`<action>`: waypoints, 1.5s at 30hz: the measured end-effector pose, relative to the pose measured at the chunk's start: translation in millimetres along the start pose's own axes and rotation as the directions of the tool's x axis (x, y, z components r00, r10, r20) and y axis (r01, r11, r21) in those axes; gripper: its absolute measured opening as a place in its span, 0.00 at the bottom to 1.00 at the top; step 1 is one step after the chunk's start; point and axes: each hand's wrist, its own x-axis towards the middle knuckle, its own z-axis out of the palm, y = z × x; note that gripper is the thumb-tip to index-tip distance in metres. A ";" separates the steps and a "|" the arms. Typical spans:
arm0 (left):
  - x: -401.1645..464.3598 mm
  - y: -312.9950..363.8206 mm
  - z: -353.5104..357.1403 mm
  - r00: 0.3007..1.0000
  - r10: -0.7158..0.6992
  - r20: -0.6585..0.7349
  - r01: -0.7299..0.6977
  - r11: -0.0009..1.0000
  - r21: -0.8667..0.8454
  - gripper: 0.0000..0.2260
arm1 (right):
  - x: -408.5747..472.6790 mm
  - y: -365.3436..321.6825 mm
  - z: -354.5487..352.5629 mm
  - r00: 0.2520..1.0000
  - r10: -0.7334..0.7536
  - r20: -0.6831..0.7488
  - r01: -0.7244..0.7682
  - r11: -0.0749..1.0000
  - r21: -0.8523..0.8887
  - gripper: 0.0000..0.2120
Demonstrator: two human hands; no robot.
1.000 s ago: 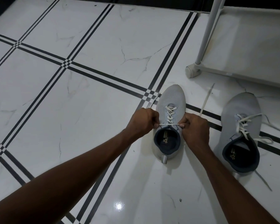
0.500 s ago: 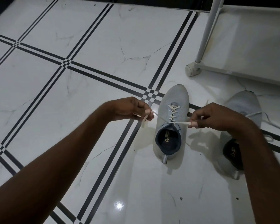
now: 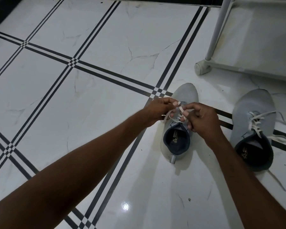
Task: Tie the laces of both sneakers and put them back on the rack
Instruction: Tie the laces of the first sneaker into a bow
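Two light grey sneakers with dark linings stand on the tiled floor, toes pointing away from me. Over the left sneaker (image 3: 186, 95) my left hand (image 3: 157, 109) and my right hand (image 3: 203, 118) meet above the tongue. Each hand pinches part of the white lace (image 3: 181, 109), and the two strands cross between my fingertips. The right sneaker (image 3: 254, 109) stands apart to the right with its white laces (image 3: 257, 123) loose and trailing onto the floor. My hands hide most of the left sneaker's lacing.
A white shoe rack (image 3: 205, 68) stands at the upper right, with a round foot, an upright post and a low shelf. The floor (image 3: 89, 80) is glossy white marble tile with black stripe lines. A dark strip runs along the top edge.
My hands were spread apart, pulling the lace ends out to either side. They have come together over the left sneaker's tongue with the strands crossed between them.
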 end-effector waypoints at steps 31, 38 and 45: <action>-4.3 9.6 0.9 0.972 0.164 0.170 -0.226 0.853 0.471 0.05 | 12.6 17.9 -10.7 0.984 0.140 0.111 -0.155 0.979 0.134 0.05; -10.1 0.3 31.8 0.831 0.554 0.046 -0.335 0.434 0.836 0.05 | 16.4 13.3 -14.0 0.948 0.256 0.187 -0.291 0.937 0.191 0.10; -14.8 -5.8 33.9 0.853 0.513 -0.096 -0.329 0.670 0.666 0.02 | 16.1 15.9 -13.4 0.927 0.332 0.174 -0.356 0.925 0.131 0.09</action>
